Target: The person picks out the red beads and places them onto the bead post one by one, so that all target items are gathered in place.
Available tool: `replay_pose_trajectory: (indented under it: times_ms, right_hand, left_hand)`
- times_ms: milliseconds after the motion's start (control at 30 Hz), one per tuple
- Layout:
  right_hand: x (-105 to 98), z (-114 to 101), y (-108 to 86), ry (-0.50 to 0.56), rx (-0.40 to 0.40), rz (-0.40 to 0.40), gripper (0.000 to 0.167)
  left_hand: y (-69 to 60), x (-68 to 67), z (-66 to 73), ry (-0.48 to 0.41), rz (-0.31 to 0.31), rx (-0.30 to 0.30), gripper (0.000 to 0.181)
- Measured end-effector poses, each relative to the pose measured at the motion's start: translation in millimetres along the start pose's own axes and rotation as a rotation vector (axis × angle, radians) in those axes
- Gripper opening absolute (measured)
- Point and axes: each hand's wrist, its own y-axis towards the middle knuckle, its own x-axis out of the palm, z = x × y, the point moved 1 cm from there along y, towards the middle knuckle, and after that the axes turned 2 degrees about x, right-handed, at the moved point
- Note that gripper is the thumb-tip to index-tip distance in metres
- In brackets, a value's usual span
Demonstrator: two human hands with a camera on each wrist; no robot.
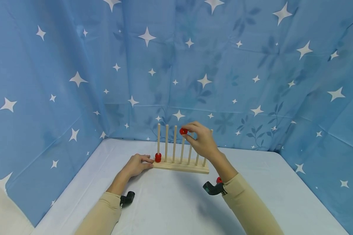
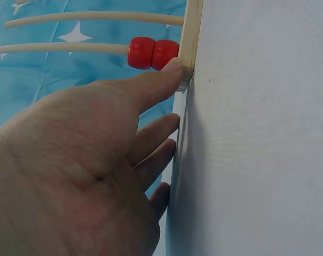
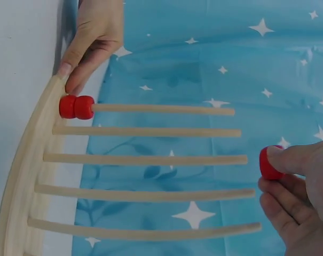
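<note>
A wooden peg stand with a row of upright pegs is on the table. Two red beads sit stacked at the bottom of its leftmost peg. My left hand holds the left end of the base between thumb and index finger; its other fingers reach down beside it in the left wrist view. Above the stand, my right hand pinches another red bead between thumb and fingers. That bead is off the pegs, near the tip of the third peg in the right wrist view. The right hand partly hides the pegs on the right.
Another red bead lies on the white table, partly hidden by the right wrist. Black wrist cameras stick out from both forearms. A blue star-patterned curtain hangs close behind the stand and along the sides.
</note>
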Motion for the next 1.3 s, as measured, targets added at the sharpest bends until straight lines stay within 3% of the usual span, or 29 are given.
replay_pose_trajectory:
  times_ms: [267, 633, 1300]
  right_hand:
    - [15, -3, 13.6, 0.021, -0.036, 0.048, 0.027]
    - [30, -12, 27.6, 0.026, -0.075, 0.047, 0.026]
    - [55, -24, 51.5, -0.008, -0.034, -0.001, 0.025]
  left_hand:
    - [0.2, -0.5, -0.2, 0.006, -0.004, -0.005, 0.019]
    - [0.9, -0.2, 0.1, 0.011, 0.008, -0.004, 0.018]
    - [0.0, 0.1, 0.1, 0.006, 0.008, -0.005, 0.018]
